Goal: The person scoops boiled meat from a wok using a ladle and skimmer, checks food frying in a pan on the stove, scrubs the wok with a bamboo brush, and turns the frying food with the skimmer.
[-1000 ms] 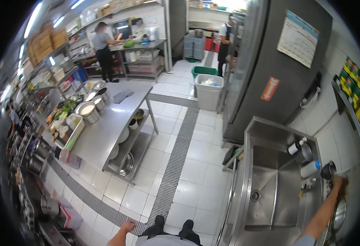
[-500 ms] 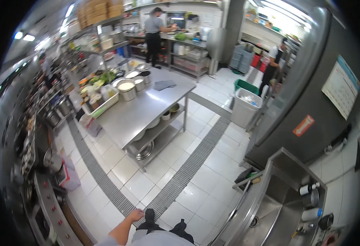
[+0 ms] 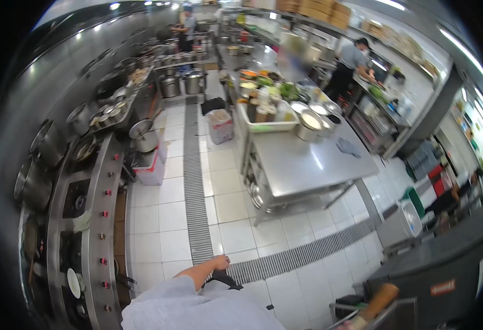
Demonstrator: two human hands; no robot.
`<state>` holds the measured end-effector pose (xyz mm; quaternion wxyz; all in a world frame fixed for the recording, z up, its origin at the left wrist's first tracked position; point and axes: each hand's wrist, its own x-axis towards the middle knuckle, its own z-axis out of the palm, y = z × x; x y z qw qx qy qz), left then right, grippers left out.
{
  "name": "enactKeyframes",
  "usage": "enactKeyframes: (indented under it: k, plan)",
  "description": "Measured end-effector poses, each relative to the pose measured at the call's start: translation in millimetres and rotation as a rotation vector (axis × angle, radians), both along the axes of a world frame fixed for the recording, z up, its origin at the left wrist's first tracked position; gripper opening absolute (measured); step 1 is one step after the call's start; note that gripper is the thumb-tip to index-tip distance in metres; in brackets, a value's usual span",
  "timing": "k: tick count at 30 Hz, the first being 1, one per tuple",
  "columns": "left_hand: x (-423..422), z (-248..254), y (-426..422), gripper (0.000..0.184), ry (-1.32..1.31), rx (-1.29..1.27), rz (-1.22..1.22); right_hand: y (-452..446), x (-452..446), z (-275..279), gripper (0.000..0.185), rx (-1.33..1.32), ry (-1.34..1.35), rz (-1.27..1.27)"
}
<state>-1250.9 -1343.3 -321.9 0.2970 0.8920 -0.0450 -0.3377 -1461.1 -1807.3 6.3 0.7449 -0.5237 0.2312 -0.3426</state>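
My left hand (image 3: 221, 263) hangs low in front of my body above the floor drain grate (image 3: 197, 181). Its fingers are curled in and nothing shows in them. At the lower right, my right hand (image 3: 383, 297) is a smear of motion close to the metal sink's edge; its fingers and anything in them cannot be made out. Ahead stands a steel table (image 3: 302, 165) bearing a white tray (image 3: 271, 127) of bottles, steel pots (image 3: 309, 132) and a grey cloth (image 3: 347, 147).
A stove (image 3: 101, 220) with red knobs, pans and a white bowl (image 3: 74, 282) lines the left. A pot (image 3: 144, 137) sits on a lidded container (image 3: 150, 171). A grey bin (image 3: 399, 224) stands at right. Workers stand at the back (image 3: 186, 27) and back right (image 3: 351, 63).
The view has swung left, bringing the stove forward and moving the sink mostly out at the lower right. My right hand has come away from the wall side of the sink.
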Motion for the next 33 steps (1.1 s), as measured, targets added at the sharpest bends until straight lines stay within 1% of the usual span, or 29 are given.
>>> enactKeyframes:
  k: [1, 2, 3, 4, 5, 6, 7, 8, 9, 10, 11, 12, 14, 15, 17, 20, 22, 25, 27, 28, 30, 31, 32, 33]
  plan:
    - [2, 1, 19, 0.037, -0.016, -0.024, 0.064, 43, 37, 5, 0.036, 0.167, 0.193, 0.239]
    - [2, 0, 36, 0.036, -0.027, -0.048, 0.129, 80, 70, 3, 0.036, 0.163, 0.278, 0.319]
    - [0, -13, 56, 0.034, -0.015, -0.063, 0.241, 111, 98, -7, 0.037, 0.162, 0.366, 0.396]
    - [-3, -26, 77, 0.034, -0.01, -0.056, 0.269, 129, 121, -26, 0.039, 0.145, 0.436, 0.539]
    - [-4, -38, 99, 0.033, -0.02, -0.081, 0.275, 147, 144, -50, 0.041, 0.13, 0.5, 0.677]
    - [1, -43, 122, 0.033, -0.034, -0.103, 0.279, 161, 166, -83, 0.041, 0.135, 0.498, 0.701]
    - [3, -24, 141, 0.031, -0.004, -0.123, 0.309, 169, 185, -125, 0.043, 0.055, 0.679, 0.774]
    - [7, -15, 161, 0.031, -0.008, -0.116, 0.328, 174, 200, -164, 0.046, -0.036, 0.859, 0.842]
    - [11, -9, 178, 0.03, 0.004, -0.143, 0.383, 179, 209, -198, 0.046, -0.044, 0.857, 0.866]
    - [11, -3, 194, 0.03, 0.019, -0.171, 0.439, 182, 216, -231, 0.035, -0.324, 1.084, 0.912]
    - [15, 8, 210, 0.032, 0.068, -0.274, 0.565, 187, 224, -262, 0.033, -0.595, 1.31, 0.97]
    - [20, 6, 225, 0.032, 0.07, -0.271, 0.594, 196, 238, -279, 0.035, -0.766, 1.43, 1.03]
    - [36, 0, 256, 0.033, -0.094, -0.421, 0.929, 217, 269, -312, 0.039, -0.892, 1.519, 1.173]
    - [48, 25, 270, 0.036, -0.097, -0.489, 0.976, 229, 286, -323, 0.041, -0.904, 1.538, 1.233]
    - [75, 71, 295, 0.035, -0.116, -0.466, 1.064, 256, 324, -339, 0.045, -0.92, 1.559, 1.314]
    - [108, 74, 347, 0.037, -0.161, -0.432, 1.136, 301, 382, -359, 0.051, -0.934, 1.581, 1.393]
    - [131, 68, 378, 0.036, -0.178, -0.478, 1.239, 330, 423, -369, 0.055, -0.933, 1.587, 1.416]
    - [141, 20, 427, 0.036, -0.064, -0.351, 1.235, 368, 493, -379, 0.061, -0.957, 1.575, 1.447]
    - [127, -34, 468, 0.037, 0.16, 0.025, 1.023, 392, 541, -381, 0.065, -1.001, 1.559, 1.496]
    - [131, -35, 482, 0.037, 0.175, 0.028, 1.005, 411, 571, -377, 0.067, -1.044, 1.538, 1.526]
    - [143, -39, 494, 0.039, 0.181, -0.069, 1.128, 453, 638, -369, 0.071, -1.193, 1.449, 1.574]
    - [158, -24, 495, 0.039, 0.196, -0.08, 1.134, 483, 676, -363, 0.073, -1.301, 1.341, 1.554]
    - [176, 1, 495, 0.039, 0.131, -0.203, 1.267, 520, 716, -344, 0.063, -1.473, 1.124, 1.374]
    - [201, 35, 497, 0.038, 0.06, -0.325, 1.401, 547, 758, -358, 0.061, -1.469, 1.004, 1.263]
